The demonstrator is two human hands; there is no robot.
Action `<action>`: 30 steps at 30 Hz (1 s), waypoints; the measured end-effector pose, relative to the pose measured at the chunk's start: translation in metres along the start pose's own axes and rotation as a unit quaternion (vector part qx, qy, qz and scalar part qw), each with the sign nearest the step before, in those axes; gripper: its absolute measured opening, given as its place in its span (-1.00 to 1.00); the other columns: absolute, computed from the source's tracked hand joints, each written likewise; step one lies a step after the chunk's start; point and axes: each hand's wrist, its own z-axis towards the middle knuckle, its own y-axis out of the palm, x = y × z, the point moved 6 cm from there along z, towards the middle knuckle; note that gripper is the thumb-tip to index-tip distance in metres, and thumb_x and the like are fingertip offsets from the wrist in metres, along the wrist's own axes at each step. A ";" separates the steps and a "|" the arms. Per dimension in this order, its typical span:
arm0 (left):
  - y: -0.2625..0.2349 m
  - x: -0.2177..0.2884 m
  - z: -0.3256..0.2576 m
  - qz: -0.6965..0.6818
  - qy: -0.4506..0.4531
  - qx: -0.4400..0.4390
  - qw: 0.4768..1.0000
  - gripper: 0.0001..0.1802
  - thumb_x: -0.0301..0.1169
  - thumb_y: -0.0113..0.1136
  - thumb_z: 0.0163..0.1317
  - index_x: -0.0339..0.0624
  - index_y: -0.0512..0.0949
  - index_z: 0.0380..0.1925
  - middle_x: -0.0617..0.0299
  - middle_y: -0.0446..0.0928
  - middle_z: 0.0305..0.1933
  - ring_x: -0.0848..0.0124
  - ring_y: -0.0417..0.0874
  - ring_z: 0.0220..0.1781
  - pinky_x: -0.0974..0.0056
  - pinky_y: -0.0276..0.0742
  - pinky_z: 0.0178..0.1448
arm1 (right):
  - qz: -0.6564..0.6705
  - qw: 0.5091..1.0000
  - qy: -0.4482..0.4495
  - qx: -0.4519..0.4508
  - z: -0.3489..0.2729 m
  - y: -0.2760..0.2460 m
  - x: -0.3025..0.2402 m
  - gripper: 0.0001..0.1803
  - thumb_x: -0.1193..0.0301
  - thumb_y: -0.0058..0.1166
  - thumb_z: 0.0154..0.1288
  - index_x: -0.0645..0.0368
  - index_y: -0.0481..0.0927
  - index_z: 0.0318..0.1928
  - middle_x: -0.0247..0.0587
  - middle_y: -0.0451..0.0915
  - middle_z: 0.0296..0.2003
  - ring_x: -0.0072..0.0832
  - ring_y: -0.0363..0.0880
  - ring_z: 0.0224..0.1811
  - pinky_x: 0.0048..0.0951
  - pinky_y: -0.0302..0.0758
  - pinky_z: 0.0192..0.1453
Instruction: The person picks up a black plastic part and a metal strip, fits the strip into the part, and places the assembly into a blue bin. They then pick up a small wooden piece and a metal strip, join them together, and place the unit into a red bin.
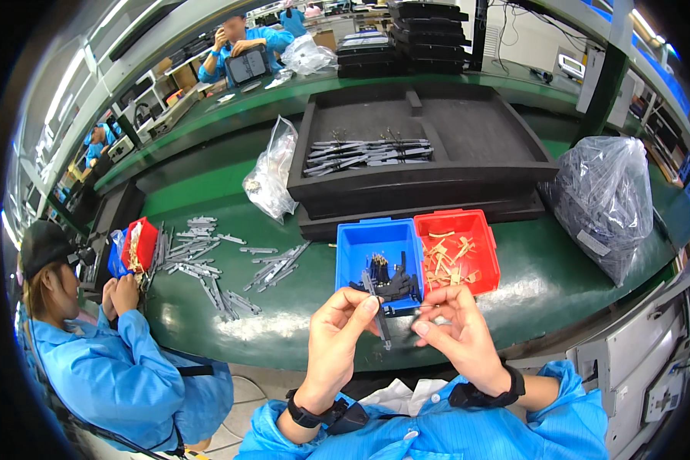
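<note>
Between the thumb and fingers of my left hand (331,341) is a slim grey plastic strip (384,331), tilted, its lower end pointing toward me. My right hand (466,341) is beside it, fingers curled in a pinch; what they hold, if anything, is too small to make out. Just beyond both hands stands a blue bin (353,228) with black parts (397,287) and a bunch of thin pins (378,268) inside. Touching its right side, a red bin (489,253) contains several gold-coloured clips (448,261).
A large black foam tray (468,130) behind the bins carries stacked grey strips (368,157). More strips (195,253) lie on the green table (299,307) to the left. Clear bags (272,172) (602,203) flank the tray. A co-worker (115,368) works at left.
</note>
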 end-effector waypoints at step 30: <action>0.017 0.009 0.005 0.148 0.062 -0.016 0.987 -0.91 -0.56 0.10 0.20 -0.37 0.54 -0.45 0.21 0.48 -0.37 0.53 0.48 -0.30 0.47 0.38 -0.21 | 0.115 0.974 0.092 -0.171 0.007 0.026 0.012 -0.76 0.38 -0.09 0.38 0.25 0.41 -0.05 -0.37 0.49 -0.45 -0.82 0.22 -0.57 -0.75 0.14 -0.52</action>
